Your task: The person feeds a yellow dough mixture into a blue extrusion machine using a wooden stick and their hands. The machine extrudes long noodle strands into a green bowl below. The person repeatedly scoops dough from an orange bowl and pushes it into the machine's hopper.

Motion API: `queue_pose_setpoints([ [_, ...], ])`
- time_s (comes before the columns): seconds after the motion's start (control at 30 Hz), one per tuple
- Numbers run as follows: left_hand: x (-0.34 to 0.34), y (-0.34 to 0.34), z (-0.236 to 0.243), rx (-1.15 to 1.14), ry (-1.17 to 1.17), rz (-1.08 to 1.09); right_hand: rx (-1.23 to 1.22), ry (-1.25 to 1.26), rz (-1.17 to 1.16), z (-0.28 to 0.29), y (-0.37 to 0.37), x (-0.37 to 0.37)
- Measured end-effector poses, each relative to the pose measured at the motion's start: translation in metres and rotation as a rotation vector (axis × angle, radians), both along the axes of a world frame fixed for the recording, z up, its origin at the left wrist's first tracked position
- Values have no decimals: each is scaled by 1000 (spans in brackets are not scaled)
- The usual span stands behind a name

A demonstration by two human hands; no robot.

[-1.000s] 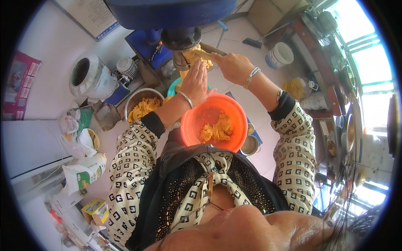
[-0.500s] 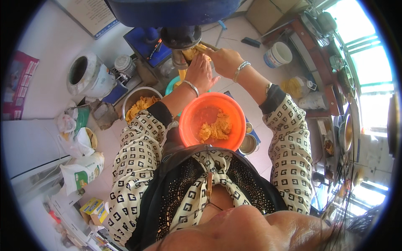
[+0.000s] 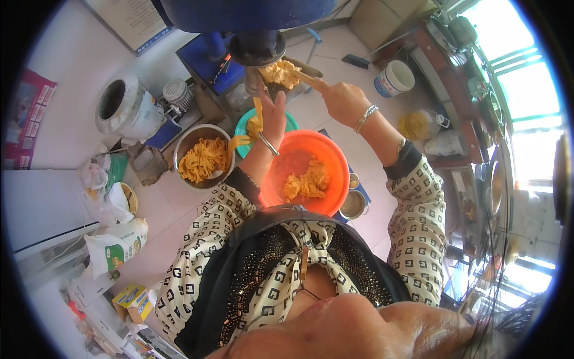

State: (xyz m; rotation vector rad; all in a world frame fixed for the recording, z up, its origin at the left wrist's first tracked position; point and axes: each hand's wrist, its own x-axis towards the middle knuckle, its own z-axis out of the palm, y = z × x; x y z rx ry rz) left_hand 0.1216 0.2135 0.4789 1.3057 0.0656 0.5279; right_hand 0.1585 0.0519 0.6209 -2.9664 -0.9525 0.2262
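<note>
My right hand (image 3: 345,103) is closed round a wooden stick (image 3: 306,78), its far end against a lump of yellow dough (image 3: 280,74) at the feed tray of the blue machine (image 3: 248,15). My left hand (image 3: 275,119) is raised beside the metal outlet (image 3: 253,81), thumb stretched up and fingers partly hidden, apparently holding nothing. A flat yellow dough strip (image 3: 258,110) hangs near the left wrist. More strips (image 3: 204,160) lie coiled in a steel bowl (image 3: 181,140). Crumbly dough (image 3: 308,179) sits in an orange basin (image 3: 338,161) close to my body.
Behind the orange basin stands a teal basin (image 3: 292,122). Small metal cups (image 3: 354,204) sit to its right. A white bucket (image 3: 394,79) and an oil jug (image 3: 418,124) stand farther right. At left are a pale drum-shaped machine (image 3: 128,107) and a white sack (image 3: 116,244).
My hands have drawn apart: the right moved right and nearer with the stick, the left dropped lower. The dough lump on the tray and the strip into the steel bowl now show plainly.
</note>
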Motion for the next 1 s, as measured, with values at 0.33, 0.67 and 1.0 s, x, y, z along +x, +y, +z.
queue_pose_setpoints([
  [0.33, 8, 19, 16, 1405, -74, 300, 21, -11, 117, -19, 23, 17],
  [0.67, 29, 45, 22, 1704, -193, 170, 180, 35, 47, -12, 8, 8],
  [1.0, 20, 30, 29, 1604, -250, 189, 213, 59, 18, -31, 25, 23],
])
